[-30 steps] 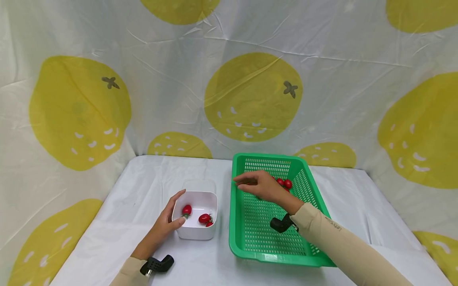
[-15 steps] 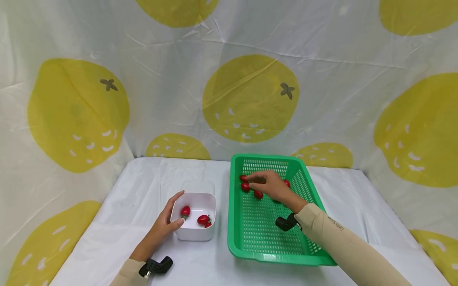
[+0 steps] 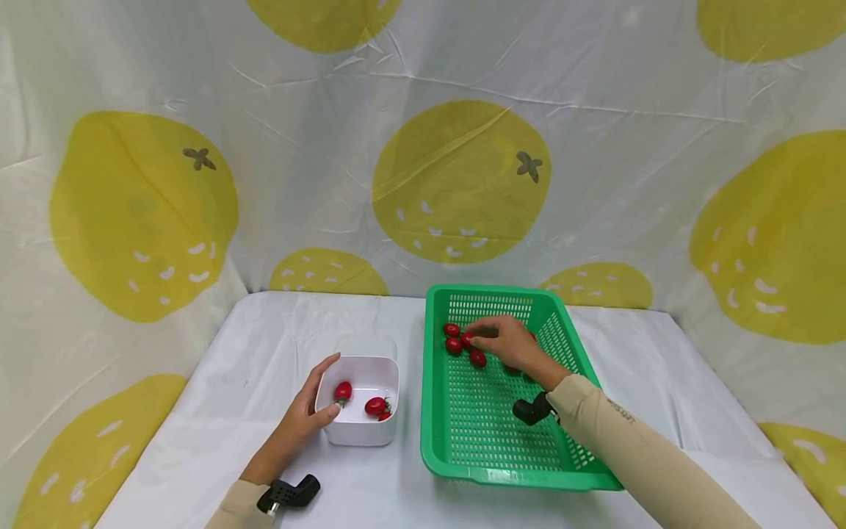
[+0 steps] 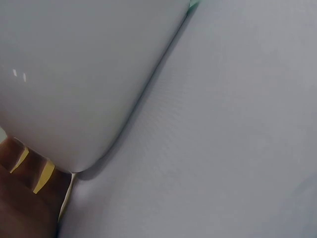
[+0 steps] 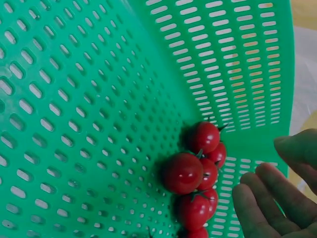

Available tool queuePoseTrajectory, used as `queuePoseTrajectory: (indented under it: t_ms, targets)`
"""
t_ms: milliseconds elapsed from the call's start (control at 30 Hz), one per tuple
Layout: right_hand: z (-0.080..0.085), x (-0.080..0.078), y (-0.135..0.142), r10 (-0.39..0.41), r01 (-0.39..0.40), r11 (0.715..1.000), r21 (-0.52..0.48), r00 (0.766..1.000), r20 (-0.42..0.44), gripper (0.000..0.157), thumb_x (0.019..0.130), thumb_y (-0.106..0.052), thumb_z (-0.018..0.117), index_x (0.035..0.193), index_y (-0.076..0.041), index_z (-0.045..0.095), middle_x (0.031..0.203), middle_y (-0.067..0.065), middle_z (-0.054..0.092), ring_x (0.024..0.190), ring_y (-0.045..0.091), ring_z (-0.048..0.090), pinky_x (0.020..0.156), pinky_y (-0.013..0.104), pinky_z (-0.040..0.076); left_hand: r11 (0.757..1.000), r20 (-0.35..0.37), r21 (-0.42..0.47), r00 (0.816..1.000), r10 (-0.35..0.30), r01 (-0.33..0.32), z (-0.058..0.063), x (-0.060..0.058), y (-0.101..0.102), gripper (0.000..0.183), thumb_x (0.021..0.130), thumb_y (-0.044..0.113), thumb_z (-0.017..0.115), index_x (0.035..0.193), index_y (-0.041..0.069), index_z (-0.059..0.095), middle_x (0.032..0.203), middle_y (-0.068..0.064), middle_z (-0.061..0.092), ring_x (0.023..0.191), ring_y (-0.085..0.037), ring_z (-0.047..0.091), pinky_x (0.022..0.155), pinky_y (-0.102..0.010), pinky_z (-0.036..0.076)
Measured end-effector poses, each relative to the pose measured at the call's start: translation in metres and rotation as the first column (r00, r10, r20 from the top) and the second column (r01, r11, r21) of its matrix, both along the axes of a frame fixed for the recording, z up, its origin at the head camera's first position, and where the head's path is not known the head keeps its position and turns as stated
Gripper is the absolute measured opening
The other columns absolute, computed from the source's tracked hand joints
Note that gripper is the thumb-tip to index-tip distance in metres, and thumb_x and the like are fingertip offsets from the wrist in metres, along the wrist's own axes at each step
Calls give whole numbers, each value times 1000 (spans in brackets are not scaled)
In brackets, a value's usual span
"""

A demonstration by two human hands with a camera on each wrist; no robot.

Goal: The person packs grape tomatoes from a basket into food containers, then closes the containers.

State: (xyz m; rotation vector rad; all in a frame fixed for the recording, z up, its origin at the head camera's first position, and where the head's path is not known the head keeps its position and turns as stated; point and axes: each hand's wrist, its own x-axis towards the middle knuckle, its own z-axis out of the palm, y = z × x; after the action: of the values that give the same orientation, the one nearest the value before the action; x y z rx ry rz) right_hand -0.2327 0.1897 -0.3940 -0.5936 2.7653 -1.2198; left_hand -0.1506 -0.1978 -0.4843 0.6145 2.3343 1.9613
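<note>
My left hand [image 3: 305, 411] grips the left side of a white square box [image 3: 360, 435], the thumb over its rim. Inside the box lie a cherry tomato [image 3: 343, 391] near the thumb and two more on the right, one partly hidden. My right hand [image 3: 509, 344] is over the far part of a green slotted basket [image 3: 522, 478], fingertips beside a cherry tomato [image 3: 467, 339]. In the right wrist view, thumb and fingers [image 5: 270, 191] stand apart with nothing visible between them. Several cherry tomatoes [image 5: 182, 173] cluster on the basket floor; the head view partly hides some behind the hand.
A clear lid-like piece [image 3: 366, 345] lies behind the white box. White cloth [image 3: 264, 367] covers the table, and a lemon-print sheet [image 3: 463, 184] rises behind and at both sides. The basket's raised walls surround the right hand's work.
My right hand has moved right from above the basket's left rim and down to the tomatoes, uncovering several of them. The left hand stays on the white box.
</note>
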Motion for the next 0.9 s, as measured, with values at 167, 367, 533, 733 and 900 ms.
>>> queuePoseTrajectory:
  t_ms: [167,367,533,733,900]
  targets:
    - [-3,-1,1,-22,22,999,30,1000,-9,25,91,-11,65,115,-5,69,113,15,68,102,27,64,85,44,52,1000,2,1,1000,2,-2,1,1,0,73,89,12,55,152,30,23,157,-1,18,144,-30,9,107,-69,13]
    - [-11,-4,-2,-8,8,998,55,1000,-9,23,90,-8,66,112,0,70,108,16,69,98,29,65,82,42,53,1000,21,-2,1000,15,-15,1,4,-3,72,89,14,55,152,31,24,157,0,18,145,-29,8,106,-70,11]
    - [-15,-3,-3,-11,11,997,76,1000,-2,22,89,-7,66,110,-1,71,106,13,70,97,28,65,79,41,54,1000,11,-7,1000,9,-9,1,4,-3,72,89,14,55,152,30,23,157,-2,18,144,-29,10,106,-69,15]
    - [-20,-3,-1,-24,26,993,111,1000,-17,21,88,-5,67,107,-2,72,103,11,71,95,27,65,79,40,54,1000,4,-7,1000,0,0,1,3,-2,73,89,12,55,153,27,23,157,-2,18,144,-29,9,107,-69,13]
    - [-23,-4,-1,-41,44,990,132,999,-25,20,87,-6,69,106,-4,72,102,8,71,95,26,65,79,40,54,1000,4,0,1000,1,-1,1,0,0,73,89,13,55,152,30,24,157,0,18,144,-28,10,108,-67,14]
